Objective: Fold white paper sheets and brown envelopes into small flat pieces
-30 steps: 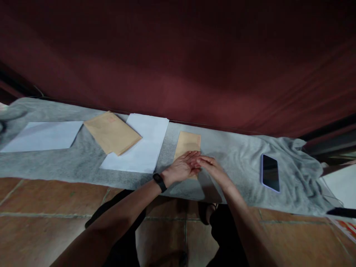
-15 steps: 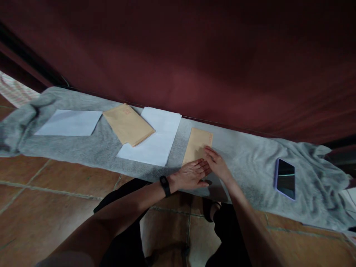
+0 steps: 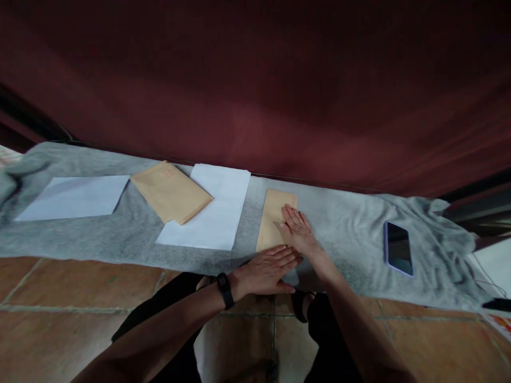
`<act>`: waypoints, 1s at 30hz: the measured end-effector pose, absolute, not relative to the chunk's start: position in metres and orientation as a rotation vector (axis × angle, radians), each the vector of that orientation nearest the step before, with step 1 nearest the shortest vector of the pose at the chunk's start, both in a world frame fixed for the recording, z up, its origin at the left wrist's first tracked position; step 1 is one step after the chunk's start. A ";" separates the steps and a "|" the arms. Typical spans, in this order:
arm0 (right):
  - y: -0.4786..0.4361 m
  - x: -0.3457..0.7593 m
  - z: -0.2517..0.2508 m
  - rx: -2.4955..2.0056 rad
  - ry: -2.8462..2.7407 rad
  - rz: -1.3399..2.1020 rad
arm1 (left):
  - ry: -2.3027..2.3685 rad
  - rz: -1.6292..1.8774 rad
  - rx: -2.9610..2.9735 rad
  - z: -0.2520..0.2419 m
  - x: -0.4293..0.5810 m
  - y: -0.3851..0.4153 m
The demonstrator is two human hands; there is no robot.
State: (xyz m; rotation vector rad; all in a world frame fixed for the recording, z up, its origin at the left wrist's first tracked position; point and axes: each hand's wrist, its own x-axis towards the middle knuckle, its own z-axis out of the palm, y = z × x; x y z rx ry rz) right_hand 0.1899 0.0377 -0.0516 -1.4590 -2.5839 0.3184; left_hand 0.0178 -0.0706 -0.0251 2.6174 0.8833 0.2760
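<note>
A tan paper envelope (image 3: 270, 221) lies flat on the grey cloth in front of me, its lower end covered by my hands. My left hand (image 3: 268, 270), below a black wristband, rests across that near end with fingers stretched out. Flat on the envelope's right half is my right hand (image 3: 298, 230), its fingers extended toward the far edge. Neither hand grips anything. To the left, a small pile of tan envelopes (image 3: 171, 192) partly overlaps a stack of white paper (image 3: 221, 207).
Farther left lies another white sheet (image 3: 75, 197). A phone in a purple case (image 3: 398, 248) sits on the right of the grey cloth (image 3: 343, 223), which is rumpled at that end. Dark red fabric (image 3: 247, 106) rises behind. Tiled floor (image 3: 72, 287) shows below.
My right hand has flattened onto the envelope, its fingers now stretched out over it. My left hand has shifted slightly down and left. The whole view has turned a little.
</note>
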 end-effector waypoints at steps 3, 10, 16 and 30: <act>0.040 0.189 -0.052 -1.483 -2.568 0.286 | 0.820 0.262 2.574 -0.022 0.013 -0.072; 0.026 0.189 -0.046 -1.407 -2.614 0.329 | 0.694 0.264 2.497 -0.016 -0.001 -0.070; 0.009 0.194 -0.040 -1.280 -2.672 0.424 | 0.647 0.276 2.438 -0.014 -0.005 -0.068; 0.000 0.194 -0.033 -1.121 -2.725 0.575 | 0.613 0.268 2.396 -0.009 -0.010 -0.063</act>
